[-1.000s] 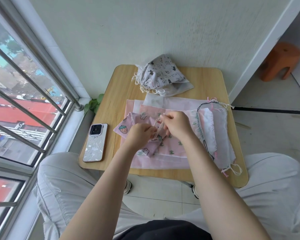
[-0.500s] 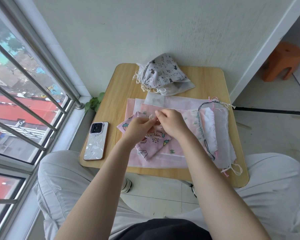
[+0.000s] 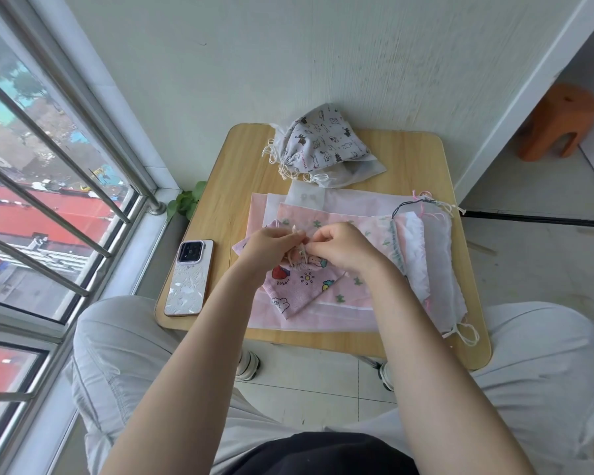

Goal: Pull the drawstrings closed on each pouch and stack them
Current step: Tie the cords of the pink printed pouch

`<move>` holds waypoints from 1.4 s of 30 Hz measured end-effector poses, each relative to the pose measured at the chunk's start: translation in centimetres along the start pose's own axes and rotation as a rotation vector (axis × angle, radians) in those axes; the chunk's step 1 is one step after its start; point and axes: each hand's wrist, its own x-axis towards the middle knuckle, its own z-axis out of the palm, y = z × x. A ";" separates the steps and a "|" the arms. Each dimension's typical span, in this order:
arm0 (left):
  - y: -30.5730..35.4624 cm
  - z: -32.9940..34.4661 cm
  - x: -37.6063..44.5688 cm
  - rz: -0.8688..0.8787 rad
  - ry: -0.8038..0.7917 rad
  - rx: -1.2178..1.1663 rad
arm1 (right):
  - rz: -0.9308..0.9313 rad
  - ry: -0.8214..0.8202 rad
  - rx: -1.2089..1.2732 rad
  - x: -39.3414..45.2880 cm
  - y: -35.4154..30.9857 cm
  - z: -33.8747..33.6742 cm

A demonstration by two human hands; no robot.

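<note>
A small pink pouch printed with a strawberry and rabbits lies on a spread of flat pink and white pouches on the wooden table. My left hand and my right hand meet at the small pouch's gathered mouth, each pinching its cream drawstring. At the back of the table sits a pile of closed grey pouches with animal prints, cords bunched at their left.
A phone in a pale case lies at the table's left front. Window bars run along the left, a wall stands behind, and an orange stool is on the floor at right. My knees flank the table's front edge.
The small pink pouch's mouth has been drawn tight and the pouch has swung so its body points toward me. Both hands have closed together over the cords.
</note>
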 end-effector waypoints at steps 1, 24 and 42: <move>0.0 0.0 0.1 0.009 0.000 0.001 | 0.013 0.026 0.026 0.0 0.1 0.0; 0.7 0.2 -0.2 0.052 -0.032 -0.071 | 0.003 -0.003 -0.083 0.2 0.4 -0.6; 0.4 2.2 -0.5 0.562 0.476 0.473 | -0.109 0.144 0.119 0.5 0.8 -0.1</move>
